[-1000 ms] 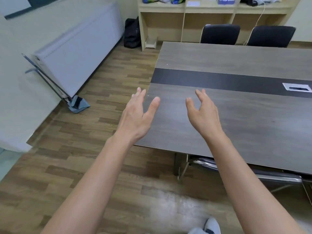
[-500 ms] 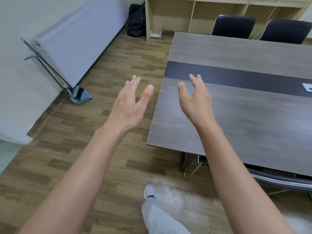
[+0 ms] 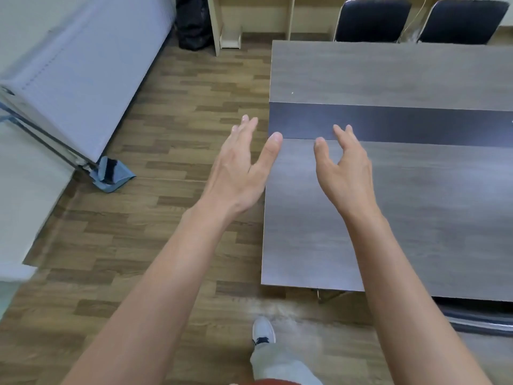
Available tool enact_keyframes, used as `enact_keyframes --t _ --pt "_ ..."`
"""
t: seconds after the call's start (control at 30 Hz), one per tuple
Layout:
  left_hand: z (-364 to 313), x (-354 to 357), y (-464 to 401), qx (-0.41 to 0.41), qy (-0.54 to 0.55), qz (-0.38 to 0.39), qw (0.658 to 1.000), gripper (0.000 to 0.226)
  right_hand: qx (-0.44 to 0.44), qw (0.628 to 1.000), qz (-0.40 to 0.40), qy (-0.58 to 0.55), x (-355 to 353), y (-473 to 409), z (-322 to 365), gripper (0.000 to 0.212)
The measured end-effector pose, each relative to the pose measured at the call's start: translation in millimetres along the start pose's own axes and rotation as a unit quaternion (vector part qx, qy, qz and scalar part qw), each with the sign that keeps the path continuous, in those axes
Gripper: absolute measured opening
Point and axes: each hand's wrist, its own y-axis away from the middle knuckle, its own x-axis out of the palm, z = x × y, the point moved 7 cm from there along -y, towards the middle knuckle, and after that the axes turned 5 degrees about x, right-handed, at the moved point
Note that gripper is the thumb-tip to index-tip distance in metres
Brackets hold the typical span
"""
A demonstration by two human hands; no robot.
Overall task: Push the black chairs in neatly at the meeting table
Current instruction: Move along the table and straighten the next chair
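- Head view: left hand (image 3: 238,173) and right hand (image 3: 347,173) raised over the meeting table (image 3: 416,218) edge, fingers loose, grasping nothing.
- Two black chairs (image 3: 372,20) tucked in at the far side.

Open wood floor (image 3: 172,112) left of the table (image 3: 416,204) — 2 chairs (image 3: 372,19) block its far side.

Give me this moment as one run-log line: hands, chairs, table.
left hand: open, empty | right hand: open, empty | two black chairs at far side of meeting table | near chair tucked under table edge
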Motion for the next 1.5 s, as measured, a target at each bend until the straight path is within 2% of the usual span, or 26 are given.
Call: enact_keyframes --t 0.23,0.5,0.7,1.03,1.5 --pt "20.6 -20.0 -46.4 0.003 -0.005 0.021 1.000 0.074 0.025 1.000 -0.017 0.007 27.3 -25.9 16.2 0.055" --pt "37.4 -34.0 -81.0 0.062 0.022 0.076 0.995 0.072 0.051 0.995 -0.072 0.040 48.2 -28.4 31.0 0.056" --pt "69.5 -66.9 -94.4 0.114 0.023 0.145 0.983 0.072 0.081 0.984 -0.149 0.053 74.8 -6.3 57.5 0.057" --pt "115.5 -122.8 -104.6 0.166 0.004 0.217 0.962 0.072 0.137 0.963 -0.227 0.046 123.2 39.5 95.6 0.056" --pt "125.3 -114.7 -172.8 0.229 0.024 0.252 0.940 0.066 0.170 0.933 -0.316 0.040 134.1 5.5 114.8 0.055"
